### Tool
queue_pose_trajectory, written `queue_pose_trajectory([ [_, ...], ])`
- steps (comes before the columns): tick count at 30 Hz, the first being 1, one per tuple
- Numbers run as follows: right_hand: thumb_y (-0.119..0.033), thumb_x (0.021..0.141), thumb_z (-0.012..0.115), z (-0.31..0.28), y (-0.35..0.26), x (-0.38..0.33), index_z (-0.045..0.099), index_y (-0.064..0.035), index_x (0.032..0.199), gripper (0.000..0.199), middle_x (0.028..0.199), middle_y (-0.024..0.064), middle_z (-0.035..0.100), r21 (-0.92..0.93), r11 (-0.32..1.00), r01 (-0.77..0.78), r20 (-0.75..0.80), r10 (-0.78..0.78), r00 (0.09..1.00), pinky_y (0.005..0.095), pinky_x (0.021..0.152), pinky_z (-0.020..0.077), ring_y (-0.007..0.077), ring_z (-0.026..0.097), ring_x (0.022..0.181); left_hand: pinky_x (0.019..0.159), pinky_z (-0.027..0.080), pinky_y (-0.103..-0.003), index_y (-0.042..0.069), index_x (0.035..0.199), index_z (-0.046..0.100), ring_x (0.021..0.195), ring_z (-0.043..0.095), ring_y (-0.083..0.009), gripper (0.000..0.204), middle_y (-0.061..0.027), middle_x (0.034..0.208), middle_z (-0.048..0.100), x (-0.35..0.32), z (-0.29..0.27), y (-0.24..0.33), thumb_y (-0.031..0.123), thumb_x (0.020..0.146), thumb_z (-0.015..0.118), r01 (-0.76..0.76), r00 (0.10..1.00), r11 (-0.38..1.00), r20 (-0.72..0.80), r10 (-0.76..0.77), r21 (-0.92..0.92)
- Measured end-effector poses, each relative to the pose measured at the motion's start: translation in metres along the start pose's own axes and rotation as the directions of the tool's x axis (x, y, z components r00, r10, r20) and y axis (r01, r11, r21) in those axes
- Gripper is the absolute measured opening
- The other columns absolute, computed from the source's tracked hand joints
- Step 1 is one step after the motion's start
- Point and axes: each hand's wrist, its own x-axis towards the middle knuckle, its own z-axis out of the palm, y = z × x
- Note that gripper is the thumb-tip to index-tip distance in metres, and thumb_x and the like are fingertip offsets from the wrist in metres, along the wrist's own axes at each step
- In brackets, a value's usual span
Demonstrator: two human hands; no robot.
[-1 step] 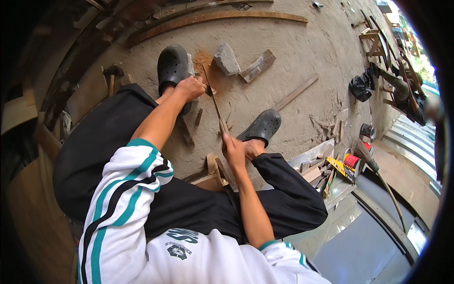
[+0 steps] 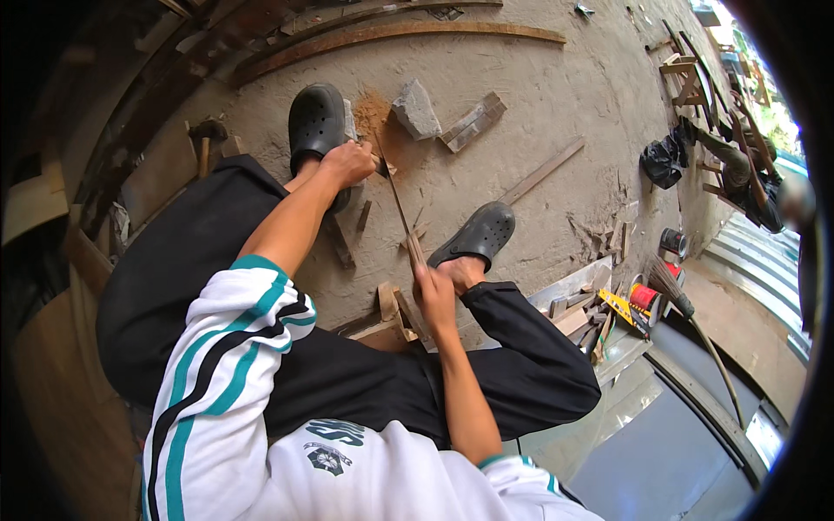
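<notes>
My right hand [image 2: 436, 300] is wrapped round the wooden handle of a handsaw [image 2: 398, 200], seen nearly edge-on as a thin dark blade pointing away from me. Beside my left shoe, my left hand [image 2: 349, 163] is closed on a small piece of wood [image 2: 380, 165], partly covered by my fingers. The blade crosses right at this piece. Orange-brown sawdust [image 2: 372, 108] lies on the floor just beyond. Dark clogs cover both my feet; the left clog [image 2: 317, 122] is close to my left hand, the right clog [image 2: 478, 234] to the right of the saw.
A grey stone block [image 2: 417, 110] and a short wood offcut [image 2: 473, 122] lie ahead. One narrow strip [image 2: 547, 169] is beyond my right foot. Scraps, cans [image 2: 643, 298] and a broom [image 2: 673, 286] are at right. Another person [image 2: 756, 174] sits far right, near a black bag [image 2: 665, 158].
My right hand and the saw have drawn back a little toward me, with the blade tip coming nearer the wood. The left hand stays in place.
</notes>
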Motion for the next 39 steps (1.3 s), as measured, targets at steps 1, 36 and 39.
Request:
queue_pose_trajectory([
  [1, -0.031, 0.1, 0.049, -0.019, -0.01, -0.053, 0.048, -0.0038, 0.065, 0.045, 0.056, -0.0018, 0.043, 0.009, 0.996, -0.085, 0.014, 0.085, 0.996, 0.0274, 0.048, 0.028, 0.0072, 0.038, 0.052, 0.072, 0.057, -0.037, 0.0, 0.081, 0.072, 0.082, 0.07, -0.0326, 0.018, -0.0191, 0.091, 0.065, -0.002, -0.002, 0.0, 0.011, 0.082, 0.058, 0.004, 1.0, 1.0, 0.008, -0.004, -0.003],
  [36, -0.03, 0.097, 0.052, -0.001, 0.003, 0.026, 0.052, 0.0039, 0.07, 0.044, 0.056, 0.0112, 0.046, -0.036, 0.998, -0.047, -0.04, 0.046, 0.998, 0.0377, 0.053, 0.0365, 0.0164, 0.045, 0.053, 0.077, 0.056, -0.039, 0.001, 0.081, 0.072, 0.085, 0.069, -0.0331, 0.017, -0.0188, 0.095, 0.063, 0.015, -0.016, 0.002, 0.01, 0.081, 0.058, 0.005, 0.999, 1.0, 0.042, -0.004, -0.029],
  [39, -0.031, 0.1, 0.05, -0.02, -0.009, -0.048, 0.047, -0.0037, 0.063, 0.046, 0.056, -0.0018, 0.043, -0.067, 0.997, -0.029, -0.033, 0.027, 0.999, 0.0292, 0.047, 0.0295, 0.0074, 0.037, 0.051, 0.078, 0.056, -0.039, 0.001, 0.081, 0.072, 0.085, 0.069, -0.0322, 0.017, -0.0191, 0.095, 0.063, 0.006, -0.012, -0.005, 0.01, 0.082, 0.058, 0.016, 1.0, 0.999, 0.001, -0.016, -0.029],
])
